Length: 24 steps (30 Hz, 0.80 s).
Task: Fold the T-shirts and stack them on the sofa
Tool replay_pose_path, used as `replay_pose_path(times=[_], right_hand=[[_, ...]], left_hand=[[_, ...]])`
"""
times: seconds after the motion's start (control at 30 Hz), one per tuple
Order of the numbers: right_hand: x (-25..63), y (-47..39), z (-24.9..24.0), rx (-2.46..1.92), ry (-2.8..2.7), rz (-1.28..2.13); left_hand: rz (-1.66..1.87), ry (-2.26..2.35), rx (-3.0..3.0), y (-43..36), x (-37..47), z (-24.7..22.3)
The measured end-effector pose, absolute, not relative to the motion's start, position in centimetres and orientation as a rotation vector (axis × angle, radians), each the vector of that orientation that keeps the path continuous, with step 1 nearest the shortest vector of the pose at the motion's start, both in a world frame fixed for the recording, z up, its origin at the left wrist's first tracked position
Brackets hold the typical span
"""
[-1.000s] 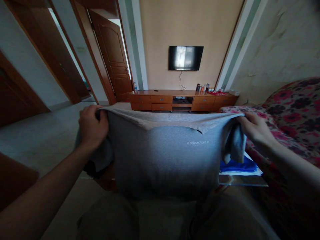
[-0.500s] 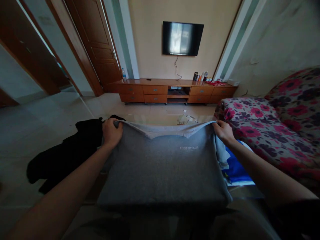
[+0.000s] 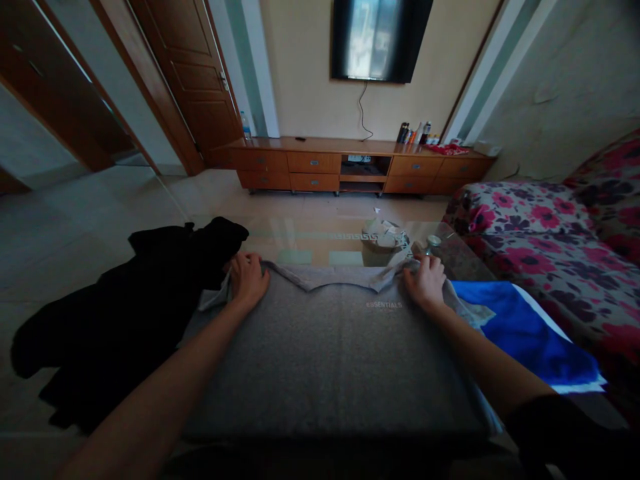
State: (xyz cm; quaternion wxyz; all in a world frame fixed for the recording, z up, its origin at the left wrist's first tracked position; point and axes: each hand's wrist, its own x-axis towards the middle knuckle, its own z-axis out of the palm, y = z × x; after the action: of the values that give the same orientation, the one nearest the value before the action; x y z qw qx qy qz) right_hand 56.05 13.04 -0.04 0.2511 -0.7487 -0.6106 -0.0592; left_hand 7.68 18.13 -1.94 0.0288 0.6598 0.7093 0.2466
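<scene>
A grey T-shirt (image 3: 330, 353) with ESSENTIALS lettering lies spread over the glass table (image 3: 320, 227), its neckline facing away from me. At its left shoulder, my left hand (image 3: 249, 279) is closed on the cloth with bent fingers. My right hand (image 3: 425, 281) grips the other shoulder, where the fabric bunches up beside the collar. The hem hangs toward me in shadow at the near edge. Black clothing (image 3: 165, 293) is heaped beside my left forearm. To the right of the shirt lies a folded blue and white cloth (image 3: 520, 333).
A waste bin with a crumpled liner (image 3: 385, 237) shows through the glass near a small glass jar (image 3: 433, 244). A flowered sofa (image 3: 545, 247) borders the right side. Along the far wall runs a low wooden cabinet (image 3: 313, 163), with a television (image 3: 380, 40) above.
Both hands have come down and closer together, lowering the shirt's shoulders onto the table. The collar now lies flatter. My view has tilted downward, showing more of the glass top.
</scene>
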Motion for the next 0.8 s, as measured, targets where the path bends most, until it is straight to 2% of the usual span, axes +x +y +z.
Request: replay_pose_path(times=[0.13,0.27,0.37,0.57,0.8], right_hand=[[53.5,12.3,-0.8,-1.649,-2.32,0.09],[52.9,13.8,-1.8,-1.573,-2.315,0.1],[53.1,15.1,-2.7,-1.698,-2.153,0.038],[52.9,15.9,-3.9,-1.997,-2.166,0.039],[51.6,14.5,-2.8,-2.082,-2.048,-0.148]], left_hand=[[0.606,1.824,2.345,17.3,9.7,-2.3],[0.622,1.48,2.515,17.9,10.5,-3.4],[0.64,1.62,2.528,18.5,9.9,-4.2],[0.385,1.863,2.466,19.1,9.4,-5.3],[0.589,2.013,2.453,17.9,10.4,-4.7]])
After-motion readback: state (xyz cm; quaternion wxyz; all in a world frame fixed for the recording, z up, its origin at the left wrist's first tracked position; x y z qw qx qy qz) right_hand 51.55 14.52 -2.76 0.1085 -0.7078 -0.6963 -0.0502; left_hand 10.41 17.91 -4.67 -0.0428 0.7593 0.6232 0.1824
